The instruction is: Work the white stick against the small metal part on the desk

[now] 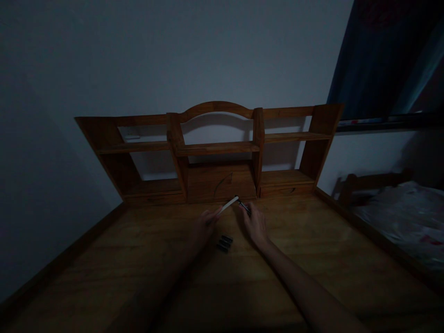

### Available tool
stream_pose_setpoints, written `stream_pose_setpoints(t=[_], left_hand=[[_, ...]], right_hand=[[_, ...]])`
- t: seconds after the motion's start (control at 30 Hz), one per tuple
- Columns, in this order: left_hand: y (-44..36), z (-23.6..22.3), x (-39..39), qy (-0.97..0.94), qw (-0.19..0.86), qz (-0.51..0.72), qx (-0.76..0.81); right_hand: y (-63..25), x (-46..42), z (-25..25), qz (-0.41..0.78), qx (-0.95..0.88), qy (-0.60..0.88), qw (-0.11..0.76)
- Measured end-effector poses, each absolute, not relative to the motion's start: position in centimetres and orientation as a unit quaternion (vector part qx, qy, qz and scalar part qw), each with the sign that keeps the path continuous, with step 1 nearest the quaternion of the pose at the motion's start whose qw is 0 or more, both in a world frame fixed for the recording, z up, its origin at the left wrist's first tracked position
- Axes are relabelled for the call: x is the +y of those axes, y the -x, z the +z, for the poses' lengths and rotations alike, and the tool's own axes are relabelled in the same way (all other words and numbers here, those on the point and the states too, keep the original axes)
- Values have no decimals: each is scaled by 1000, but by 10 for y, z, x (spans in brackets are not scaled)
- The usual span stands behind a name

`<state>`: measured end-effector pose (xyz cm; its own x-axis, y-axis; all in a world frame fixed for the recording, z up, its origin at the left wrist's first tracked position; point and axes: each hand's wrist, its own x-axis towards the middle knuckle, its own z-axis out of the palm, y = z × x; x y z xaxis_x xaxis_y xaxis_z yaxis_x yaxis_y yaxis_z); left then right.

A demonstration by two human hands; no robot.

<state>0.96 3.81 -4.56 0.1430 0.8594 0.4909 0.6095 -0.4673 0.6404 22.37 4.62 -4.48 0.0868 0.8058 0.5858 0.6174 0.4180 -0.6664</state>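
Note:
My left hand [205, 223] is closed on a slim, pale, straight stick [229, 203], which slants up to the right. My right hand [255, 225] grips a small dark, pen-like tool [244, 207] with a faint shine. The tool's far end meets or nearly meets the stick's far tip; the dim light hides whether they touch. On the wooden desk [145, 263], just below and between both hands, several short dark pieces [225, 243] lie side by side. Their kind is too dark to tell.
A wooden shelf unit [218, 148] with an arched centre stands along the desk's back. Low drawers [287, 190] sit at its base. Beyond the right edge lies a plastic-covered heap [398, 212] near a wooden frame [374, 179]. A dark curtain [374, 60] hangs at upper right.

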Motion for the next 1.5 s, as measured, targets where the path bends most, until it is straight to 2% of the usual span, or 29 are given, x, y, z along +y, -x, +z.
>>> stream_pose_setpoints(t=[0.23, 1.5], left_hand=[[-7, -43, 38, -732, 113, 447, 501], [-3, -48, 43, -749, 118, 412, 506]], right_hand=[[-225, 47, -44, 89, -662, 546, 506], [-222, 45, -41, 64, -699, 543, 461]])
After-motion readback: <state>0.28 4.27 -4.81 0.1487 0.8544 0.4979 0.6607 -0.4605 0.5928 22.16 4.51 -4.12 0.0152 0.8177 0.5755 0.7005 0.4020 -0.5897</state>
